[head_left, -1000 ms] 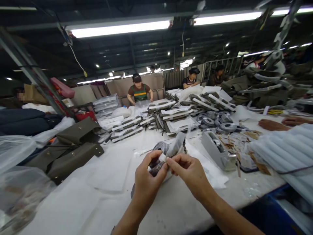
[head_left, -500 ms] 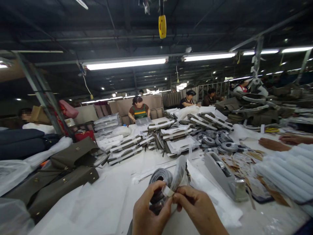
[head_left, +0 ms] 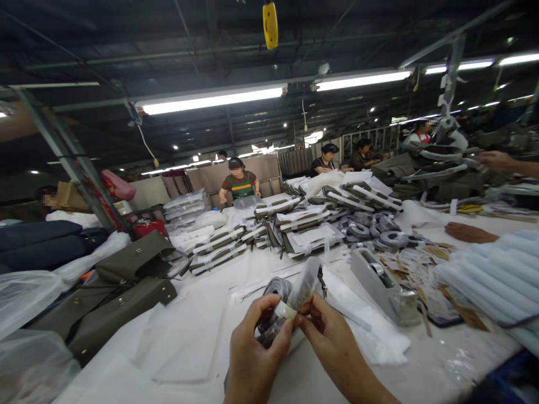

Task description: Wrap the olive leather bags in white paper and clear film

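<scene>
A coiled strap wrapped in clear plastic [head_left: 309,276] is held between my hands above the white table. My left hand [head_left: 260,342] curls around the coil's left side, with thumb and fingers closed on it. A pale band of tape or paper [head_left: 285,310] goes round the coil's middle, and the left thumb presses near it. My right hand [head_left: 332,339] pinches the coil's right side close to the band; its fingertips are partly hidden. Under and beyond the coil lies white sheet wrapping [head_left: 362,325]. A grey tape dispenser [head_left: 381,289] stands to the right of my right hand.
Dark olive bags [head_left: 122,303] lie at left beside white sheets [head_left: 181,331]. Stacked wrapped bag pieces [head_left: 303,219] and more coiled straps [head_left: 393,240] are farther back. At right are white padded rolls [head_left: 492,275] and a co-worker's hand [head_left: 471,232]. Other people stand across the table.
The pale band now lies flatter round the coil, with my left thumb against it. The coil has tilted slightly. One co-worker's hand at right has reached up and away. The view has shifted slightly.
</scene>
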The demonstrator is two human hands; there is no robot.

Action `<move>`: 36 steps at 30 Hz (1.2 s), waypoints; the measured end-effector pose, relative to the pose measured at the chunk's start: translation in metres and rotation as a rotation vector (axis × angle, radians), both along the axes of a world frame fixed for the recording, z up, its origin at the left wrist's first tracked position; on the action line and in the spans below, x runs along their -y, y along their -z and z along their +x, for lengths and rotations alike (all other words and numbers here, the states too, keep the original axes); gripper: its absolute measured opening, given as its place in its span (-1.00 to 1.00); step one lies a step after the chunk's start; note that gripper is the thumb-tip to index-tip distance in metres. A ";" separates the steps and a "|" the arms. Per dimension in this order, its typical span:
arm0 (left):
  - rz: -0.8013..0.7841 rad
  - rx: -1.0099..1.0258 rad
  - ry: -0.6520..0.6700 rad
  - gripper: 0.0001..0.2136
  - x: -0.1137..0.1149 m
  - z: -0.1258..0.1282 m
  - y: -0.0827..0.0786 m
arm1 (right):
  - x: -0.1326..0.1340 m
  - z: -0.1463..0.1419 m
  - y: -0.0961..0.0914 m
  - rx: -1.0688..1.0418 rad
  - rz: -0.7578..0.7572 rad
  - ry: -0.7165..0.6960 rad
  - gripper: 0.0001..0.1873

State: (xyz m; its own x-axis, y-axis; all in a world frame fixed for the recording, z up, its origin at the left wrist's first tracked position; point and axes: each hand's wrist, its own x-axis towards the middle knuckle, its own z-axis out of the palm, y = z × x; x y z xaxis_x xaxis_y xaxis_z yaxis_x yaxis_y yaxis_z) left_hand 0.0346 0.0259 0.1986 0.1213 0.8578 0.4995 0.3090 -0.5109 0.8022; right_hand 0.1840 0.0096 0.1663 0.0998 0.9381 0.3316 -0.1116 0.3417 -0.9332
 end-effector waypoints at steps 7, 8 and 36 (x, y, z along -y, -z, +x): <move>-0.022 -0.008 0.007 -0.70 -0.001 -0.004 -0.001 | 0.005 -0.001 -0.012 0.206 0.013 0.144 -0.89; -0.033 -0.006 0.020 -0.69 0.000 -0.004 0.000 | 0.004 -0.002 -0.012 0.227 0.025 0.175 -0.87; -0.037 -0.044 0.168 -0.44 -0.001 -0.020 0.003 | -0.027 -0.015 -0.032 -0.417 -0.169 -0.063 -0.30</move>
State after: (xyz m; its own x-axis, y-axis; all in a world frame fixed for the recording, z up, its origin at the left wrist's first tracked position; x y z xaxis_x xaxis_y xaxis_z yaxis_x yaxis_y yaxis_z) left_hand 0.0144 0.0266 0.1956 0.2856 0.8412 0.4592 0.2565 -0.5288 0.8091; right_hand 0.1688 0.0368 0.1988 0.1334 0.9842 0.1166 -0.5052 0.1687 -0.8463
